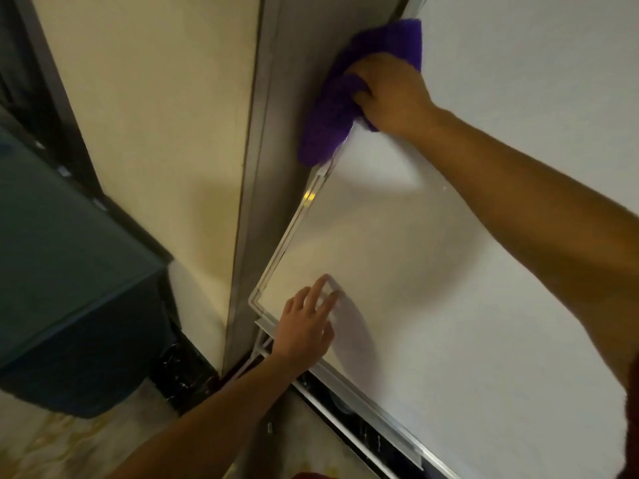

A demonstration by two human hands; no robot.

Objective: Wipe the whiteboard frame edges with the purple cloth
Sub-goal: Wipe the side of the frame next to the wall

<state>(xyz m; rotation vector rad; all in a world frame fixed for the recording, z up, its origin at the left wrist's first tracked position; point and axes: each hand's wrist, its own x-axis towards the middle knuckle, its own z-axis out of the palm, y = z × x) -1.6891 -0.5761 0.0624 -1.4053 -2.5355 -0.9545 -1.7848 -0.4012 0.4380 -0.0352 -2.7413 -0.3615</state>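
Note:
A white whiteboard [466,271] with a thin silver frame [294,223] leans against the wall. My right hand [390,95] grips the purple cloth [332,108] and presses it over the frame's left edge, high up. The cloth wraps around that edge and hides it there. My left hand [307,323] lies flat on the board near its lower left corner, fingers spread, holding nothing.
A grey wall pillar [262,167] runs beside the frame's left edge. A dark teal cabinet [69,278] stands at the left. A silver tray rail [363,402] runs along the board's bottom, above dark marble skirting [186,378].

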